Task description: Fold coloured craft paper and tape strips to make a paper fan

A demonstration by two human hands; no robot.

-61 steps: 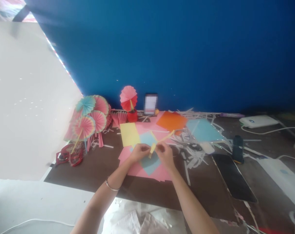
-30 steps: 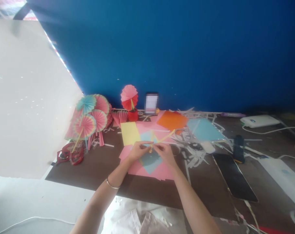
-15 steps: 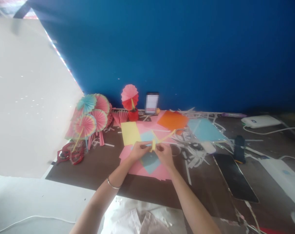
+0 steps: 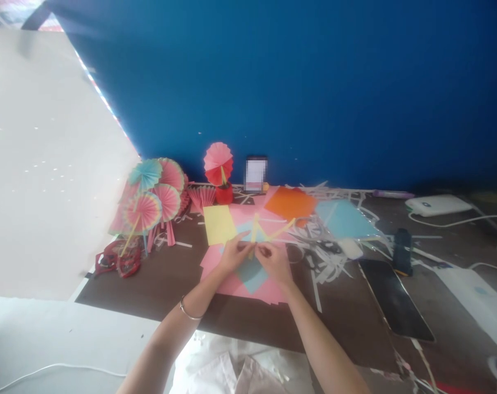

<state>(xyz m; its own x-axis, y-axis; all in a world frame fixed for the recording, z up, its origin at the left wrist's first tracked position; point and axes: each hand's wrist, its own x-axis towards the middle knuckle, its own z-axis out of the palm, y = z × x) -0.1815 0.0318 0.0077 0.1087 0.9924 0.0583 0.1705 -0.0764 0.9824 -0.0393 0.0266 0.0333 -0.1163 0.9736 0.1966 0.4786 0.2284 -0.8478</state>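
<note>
Between my hands stands a narrow folded yellow paper strip (image 4: 255,225), upright, its lower end between the fingertips. My left hand (image 4: 235,255) pinches it from the left, with the index finger stretched forward. My right hand (image 4: 273,261) is closed at the strip's right side, fingers curled. Beneath my hands lie light blue paper (image 4: 252,276) and pink paper sheets (image 4: 219,282). A second yellow strip (image 4: 283,230) slants on the pile beyond my right hand. To the left of it lies a yellow paper square (image 4: 219,224).
Pleated paper fans (image 4: 144,210) are bunched at the left, near a red pot (image 4: 224,193) holding a pink fan. Orange paper (image 4: 290,204), a blue packet (image 4: 345,218) and white paper scraps (image 4: 334,262) lie right of centre. A black phone (image 4: 396,298) and cables are further right.
The yellow strip between my hands has turned more upright and shows longer above the fingers. My fingertips have come closer together, and my left index finger has lifted.
</note>
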